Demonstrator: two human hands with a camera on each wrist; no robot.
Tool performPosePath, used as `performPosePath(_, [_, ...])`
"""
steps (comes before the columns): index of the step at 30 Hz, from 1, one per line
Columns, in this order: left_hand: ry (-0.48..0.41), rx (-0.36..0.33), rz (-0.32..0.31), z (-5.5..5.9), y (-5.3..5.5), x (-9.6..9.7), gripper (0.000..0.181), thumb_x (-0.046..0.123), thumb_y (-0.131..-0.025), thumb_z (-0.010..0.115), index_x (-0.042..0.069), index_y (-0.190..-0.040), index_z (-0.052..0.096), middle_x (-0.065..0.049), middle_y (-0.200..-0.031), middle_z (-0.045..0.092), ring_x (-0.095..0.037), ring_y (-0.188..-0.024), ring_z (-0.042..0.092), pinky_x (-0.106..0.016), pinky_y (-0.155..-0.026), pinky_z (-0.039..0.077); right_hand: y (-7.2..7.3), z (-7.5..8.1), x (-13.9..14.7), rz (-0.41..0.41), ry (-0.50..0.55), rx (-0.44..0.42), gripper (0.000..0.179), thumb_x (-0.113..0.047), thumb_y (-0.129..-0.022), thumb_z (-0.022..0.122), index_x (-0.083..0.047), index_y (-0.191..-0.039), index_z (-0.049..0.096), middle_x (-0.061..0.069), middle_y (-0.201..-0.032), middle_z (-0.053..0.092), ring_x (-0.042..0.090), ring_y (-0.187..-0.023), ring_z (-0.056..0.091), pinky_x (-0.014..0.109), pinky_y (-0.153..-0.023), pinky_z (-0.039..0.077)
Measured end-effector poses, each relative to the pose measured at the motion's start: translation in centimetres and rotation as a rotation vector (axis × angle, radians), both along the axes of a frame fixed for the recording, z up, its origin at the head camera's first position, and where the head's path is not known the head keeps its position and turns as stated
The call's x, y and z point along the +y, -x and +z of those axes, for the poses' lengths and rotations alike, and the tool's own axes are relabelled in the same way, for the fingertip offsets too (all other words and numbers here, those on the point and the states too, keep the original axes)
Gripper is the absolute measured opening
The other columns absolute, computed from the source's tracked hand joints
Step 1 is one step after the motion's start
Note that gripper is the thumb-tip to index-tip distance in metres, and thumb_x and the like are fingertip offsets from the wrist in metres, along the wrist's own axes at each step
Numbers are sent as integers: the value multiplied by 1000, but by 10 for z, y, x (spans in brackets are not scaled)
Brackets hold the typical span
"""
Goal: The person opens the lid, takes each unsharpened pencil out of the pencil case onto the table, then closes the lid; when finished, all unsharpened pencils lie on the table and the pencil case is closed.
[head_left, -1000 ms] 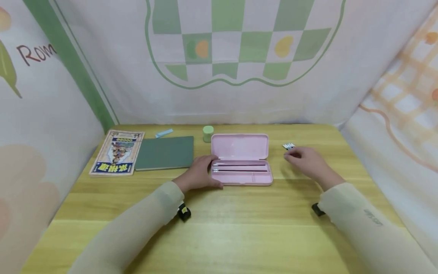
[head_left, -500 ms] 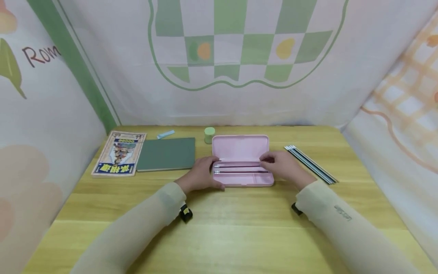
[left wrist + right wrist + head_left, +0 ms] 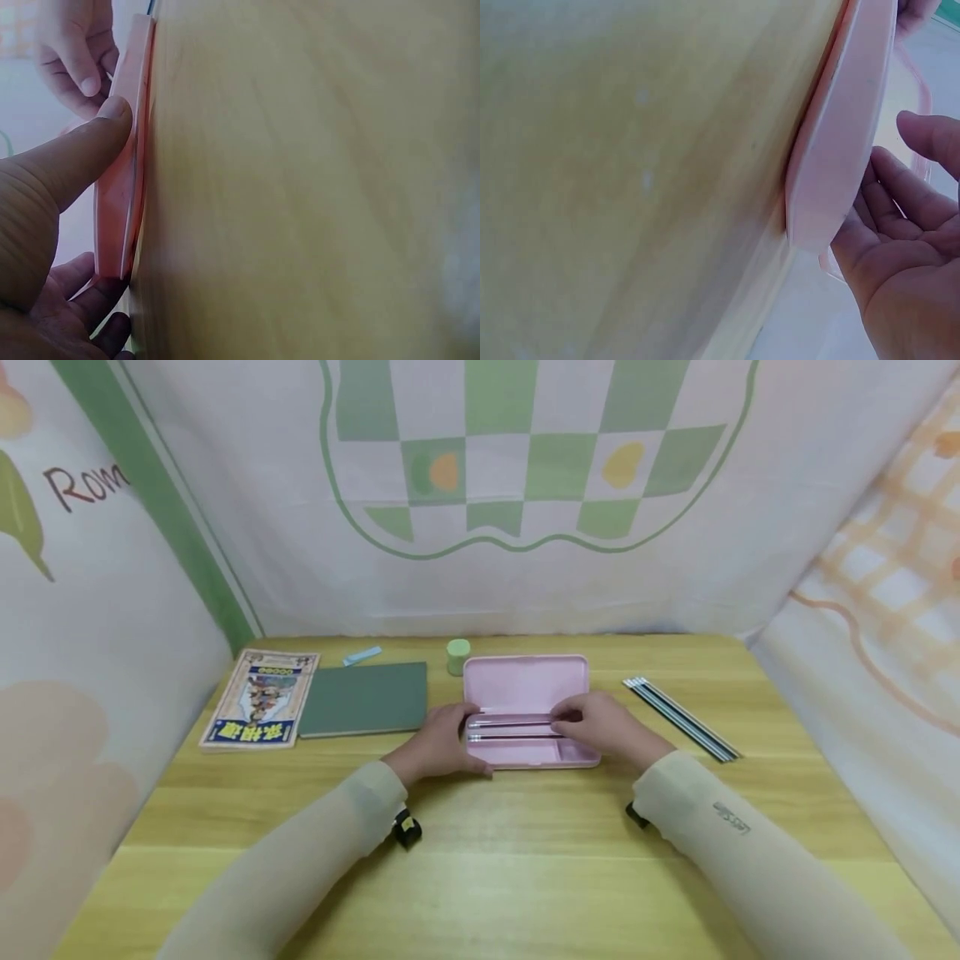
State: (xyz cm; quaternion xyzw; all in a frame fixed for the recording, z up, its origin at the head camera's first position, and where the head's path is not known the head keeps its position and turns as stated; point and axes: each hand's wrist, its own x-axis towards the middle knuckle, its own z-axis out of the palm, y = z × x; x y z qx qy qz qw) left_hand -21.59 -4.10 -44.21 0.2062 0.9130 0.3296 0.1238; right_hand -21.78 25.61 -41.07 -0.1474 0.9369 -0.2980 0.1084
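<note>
An opened pink pencil case (image 3: 521, 752) lies on the table with its lid tipped back. Inside its long compartment are two dark pencils (image 3: 510, 737), lying lengthwise. My left hand (image 3: 442, 743) grips the case's left end; in the left wrist view its thumb (image 3: 97, 146) presses the front wall and its fingers reach round the end. Over the right part of the case is my right hand (image 3: 603, 725), fingertips down at the right ends of the pencils. The right wrist view has its thumb (image 3: 930, 136) apart from the fingers, some of which are hidden behind the case wall.
Several striped pencils (image 3: 682, 720) lie in a bunch right of the case. To the left are a green notebook (image 3: 363, 697) and a comic-style booklet (image 3: 261, 700). A small light-blue strip (image 3: 362, 656) and a green container (image 3: 458, 657) stand near the back edge.
My right hand has moved left from the pencil bunch to the case, then a little further left over the pencils inside. My left hand has kept its hold on the case.
</note>
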Motion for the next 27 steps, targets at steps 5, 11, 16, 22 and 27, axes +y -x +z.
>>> performPosePath(5, [5,20,-2,1,1,0,107,48,-68,97,8,-153,46,-10,-154,49,-32,-143,38,-45,-120,31,1,-1,-2,16,-2,-9,23,-24,-98,73,-11,-116,79,6,-114,75,25,-107,65,49,-98,52])
performPosePath(11, [6,17,-2,1,0,0,107,48,-67,97,8,-153,47,-10,-154,50,-32,-143,39,-45,-120,30,2,-3,-6,63,-28,-56,21,-24,-98,73,-12,-114,80,4,-113,75,22,-103,65,47,-95,54])
performPosePath(16, [3,26,-12,-1,1,1,108,50,-67,97,8,-152,47,-10,-153,50,-32,-142,40,-45,-120,30,3,-2,-11,49,-27,-112,19,-25,-98,73,-13,-111,79,2,-105,75,19,-94,64,43,-89,55])
performPosePath(22, [-7,16,-6,-2,0,1,107,49,-66,98,8,-151,48,-9,-151,52,-32,-141,41,-45,-120,31,4,-8,-13,51,-31,-129,12,-21,-96,75,-15,-107,77,-1,-101,72,17,-92,63,40,-87,55])
performPosePath(27, [-1,18,-1,-2,0,0,105,48,-66,98,9,-151,49,-8,-150,53,-31,-141,41,-45,-120,30,3,-10,-15,53,-35,-102,9,-16,-95,74,-15,-103,77,-1,-99,72,18,-92,63,41,-87,55])
